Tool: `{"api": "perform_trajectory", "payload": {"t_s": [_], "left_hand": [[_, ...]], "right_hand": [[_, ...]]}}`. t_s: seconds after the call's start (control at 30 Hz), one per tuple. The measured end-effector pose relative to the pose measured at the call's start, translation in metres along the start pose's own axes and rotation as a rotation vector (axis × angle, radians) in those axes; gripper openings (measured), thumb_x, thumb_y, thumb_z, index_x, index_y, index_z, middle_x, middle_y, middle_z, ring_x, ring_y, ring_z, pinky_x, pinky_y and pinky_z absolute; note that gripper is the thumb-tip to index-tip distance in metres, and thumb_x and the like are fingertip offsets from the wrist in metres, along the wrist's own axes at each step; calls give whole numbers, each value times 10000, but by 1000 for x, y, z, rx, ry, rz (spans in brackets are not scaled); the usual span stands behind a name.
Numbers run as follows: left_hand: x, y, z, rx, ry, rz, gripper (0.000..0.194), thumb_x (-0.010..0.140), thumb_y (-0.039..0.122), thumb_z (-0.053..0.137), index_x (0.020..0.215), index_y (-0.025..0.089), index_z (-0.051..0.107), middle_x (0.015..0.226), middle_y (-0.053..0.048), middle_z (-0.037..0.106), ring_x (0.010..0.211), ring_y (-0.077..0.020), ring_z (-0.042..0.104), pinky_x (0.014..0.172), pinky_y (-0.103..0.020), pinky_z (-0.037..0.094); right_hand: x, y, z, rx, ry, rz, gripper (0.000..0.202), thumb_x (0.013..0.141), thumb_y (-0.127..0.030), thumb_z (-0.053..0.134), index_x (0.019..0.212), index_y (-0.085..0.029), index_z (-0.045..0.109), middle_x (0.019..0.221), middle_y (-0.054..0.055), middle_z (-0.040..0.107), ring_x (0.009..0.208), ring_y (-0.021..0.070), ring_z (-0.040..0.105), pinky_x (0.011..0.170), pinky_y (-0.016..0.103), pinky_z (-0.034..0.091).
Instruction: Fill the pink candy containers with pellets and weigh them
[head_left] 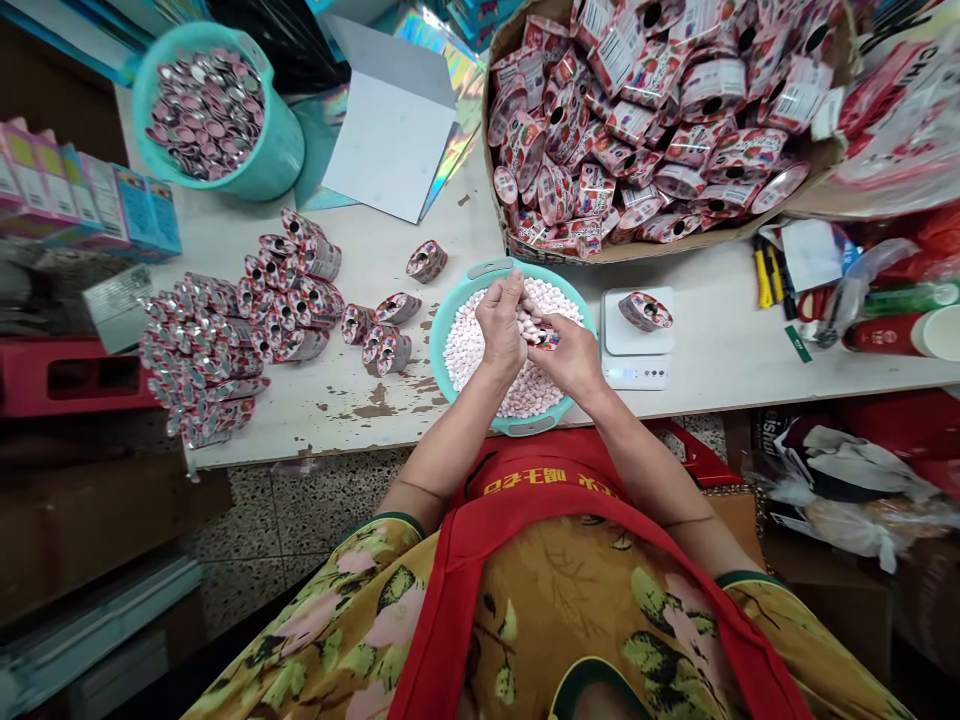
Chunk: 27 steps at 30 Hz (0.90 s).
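Observation:
Above a turquoise basin (442,352) of small white pellet-like candies (469,345), my two hands are close together. My right hand (571,358) is closed around a small red-and-pink printed container (547,338), mostly covered by the fingers. My left hand (501,325) is beside it with fingers curled and thumb tip pressed against them; what it grips is hidden. Some white pellets show between the hands. Right of the basin, another printed container (646,311) lies on a small white scale (639,372).
A cardboard box (652,250) heaped with printed containers stands behind. Filled-looking rows of containers (202,340) are on the left, several loose ones (386,340) nearer the basin. A turquoise bucket (277,150) holds small round lids. Cutters (769,275) and a red cup (885,335) lie right.

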<state>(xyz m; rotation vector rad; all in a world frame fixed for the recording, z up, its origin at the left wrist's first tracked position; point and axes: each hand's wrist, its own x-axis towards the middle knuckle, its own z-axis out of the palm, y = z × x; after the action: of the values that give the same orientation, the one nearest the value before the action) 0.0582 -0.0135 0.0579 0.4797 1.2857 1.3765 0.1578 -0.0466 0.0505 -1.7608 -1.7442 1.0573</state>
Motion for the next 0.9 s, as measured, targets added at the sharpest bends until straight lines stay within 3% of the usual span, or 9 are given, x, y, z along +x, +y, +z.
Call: {"api": "perform_trajectory", "payload": {"t_s": [0.33, 0.57, 0.7, 0.8, 0.9], "left_hand": [[0, 2, 0, -30, -90, 7, 458, 884, 633, 646, 753, 198, 591, 553, 39, 470, 593, -116, 609, 550, -230, 482], [-2, 11, -2, -19, -120, -26, 356, 932, 529, 646, 791, 204, 618, 552, 51, 449, 449, -65, 458, 452, -209, 395], [10, 22, -16, -4, -58, 47, 340, 953, 516, 615, 809, 208, 615, 555, 51, 431, 445, -61, 437, 430, -193, 359], [28, 21, -38, 192, -34, 133, 315, 923, 500, 647, 804, 210, 612, 605, 33, 493, 529, -82, 494, 491, -197, 388], [45, 5, -60, 734, -220, 139, 218, 813, 366, 745, 764, 192, 623, 742, -2, 614, 689, -121, 557, 644, -234, 454]], "right_hand": [[2, 0, -2, 60, 10, -13, 234, 732, -290, 735, 944, -200, 690, 982, 43, 742, 906, 240, 667, 803, 317, 485], [2, 0, 5, 265, 23, -81, 261, 738, -270, 710, 996, -232, 700, 1030, 14, 744, 973, 217, 680, 919, 331, 512], [2, 6, 8, 419, 9, -42, 390, 706, -321, 757, 1080, -223, 714, 1074, 23, 750, 1006, 214, 692, 965, 345, 526], [-4, 18, 2, 543, 8, 39, 463, 666, -376, 811, 1089, -212, 719, 1066, 29, 751, 967, 207, 702, 926, 347, 549], [-17, 37, -14, 598, 81, 105, 502, 630, -405, 852, 1072, -203, 726, 1076, 41, 752, 960, 208, 705, 915, 360, 554]]}}
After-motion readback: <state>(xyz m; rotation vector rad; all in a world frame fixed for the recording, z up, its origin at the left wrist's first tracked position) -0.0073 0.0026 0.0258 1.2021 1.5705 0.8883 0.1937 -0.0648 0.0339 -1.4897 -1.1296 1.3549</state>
